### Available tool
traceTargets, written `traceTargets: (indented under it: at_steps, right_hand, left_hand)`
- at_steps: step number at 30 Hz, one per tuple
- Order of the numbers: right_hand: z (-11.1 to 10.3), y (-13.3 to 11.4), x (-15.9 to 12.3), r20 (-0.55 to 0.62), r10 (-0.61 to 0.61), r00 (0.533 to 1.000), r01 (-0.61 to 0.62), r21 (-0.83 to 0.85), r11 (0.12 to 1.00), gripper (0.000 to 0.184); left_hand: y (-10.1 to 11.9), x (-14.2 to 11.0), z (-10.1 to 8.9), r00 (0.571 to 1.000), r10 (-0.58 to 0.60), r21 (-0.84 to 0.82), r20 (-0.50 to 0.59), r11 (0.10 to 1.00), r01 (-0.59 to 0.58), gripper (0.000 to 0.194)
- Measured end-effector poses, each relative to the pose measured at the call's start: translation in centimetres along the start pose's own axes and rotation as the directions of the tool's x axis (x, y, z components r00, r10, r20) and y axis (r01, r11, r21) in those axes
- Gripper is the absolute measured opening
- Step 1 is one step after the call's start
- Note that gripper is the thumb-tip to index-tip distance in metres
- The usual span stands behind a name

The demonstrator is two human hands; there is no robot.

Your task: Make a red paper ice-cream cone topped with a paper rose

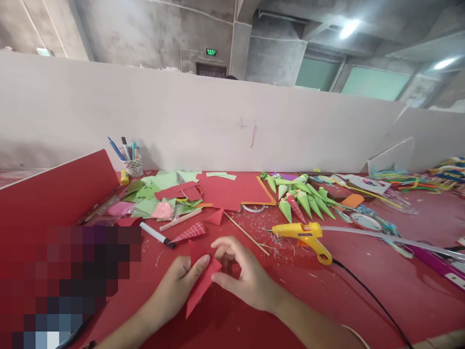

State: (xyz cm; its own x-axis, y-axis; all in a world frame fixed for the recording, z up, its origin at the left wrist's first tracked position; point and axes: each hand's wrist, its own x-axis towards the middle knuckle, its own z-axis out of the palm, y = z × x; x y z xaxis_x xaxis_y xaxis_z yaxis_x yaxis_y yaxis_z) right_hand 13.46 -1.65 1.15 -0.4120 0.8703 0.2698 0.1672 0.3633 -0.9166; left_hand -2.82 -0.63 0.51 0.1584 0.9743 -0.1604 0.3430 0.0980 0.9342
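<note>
A folded piece of red paper (203, 286) is pinched in my left hand (178, 278), the thumb pressed flat on its face. Close on the right, my right hand (247, 276) curves with thumb and fingers apart. Its thumb tip is at the paper's edge; whether it touches cannot be made out. Just beyond my hands lies a red paper cone with a white grid (191, 231), beside a white marker with a black end (158, 235). Another small plain red paper piece (215, 216) sits a little farther back.
A yellow glue gun (301, 233) with a long clear stick and black cord lies right. Behind it are several green paper cones (308, 201). Red card sheets (225, 189), green scraps (145, 191) and a pen cup (132, 166) stand toward the white partition (203, 126). A thin stick (247, 233) lies mid-table.
</note>
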Motion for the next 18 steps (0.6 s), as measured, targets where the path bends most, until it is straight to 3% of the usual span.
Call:
traceTargets:
  at_steps: [2,4,8,12,16,18]
  right_hand:
    - [-0.3,-0.2,0.0,0.038,-0.066,0.997,0.068,-0.039,0.997,0.039]
    - [-0.5,-0.2,0.1,0.063,-0.116,0.991,0.122,-0.106,0.987,0.032]
    - [-0.7,0.0,0.2,0.048,-0.168,0.985,0.173,-0.138,0.975,0.025]
    - [-0.6,0.1,0.2,0.021,-0.164,0.986,0.165,-0.133,0.977,0.018]
    - [-0.5,0.0,0.2,-0.049,-0.129,0.990,0.121,-0.147,0.982,0.017]
    - [-0.5,0.0,0.2,-0.083,-0.085,0.993,0.070,-0.165,0.984,0.020]
  left_hand:
    - [-0.1,-0.1,-0.1,0.996,-0.034,0.015,-0.078,0.999,0.035,0.052]
    - [0.0,-0.3,-0.3,0.990,-0.063,0.013,-0.122,0.998,0.065,0.052]
    - [0.4,-0.7,-0.8,0.992,-0.109,-0.020,-0.059,0.994,0.108,0.048]
    - [0.8,-0.9,-0.8,0.989,-0.129,-0.068,-0.075,0.990,0.124,0.042]
    - [0.1,-1.0,-0.4,0.984,-0.152,-0.156,0.097,0.974,0.166,0.045]
    - [-0.5,-0.9,-0.3,0.980,-0.079,-0.195,0.185,0.974,0.115,0.046]
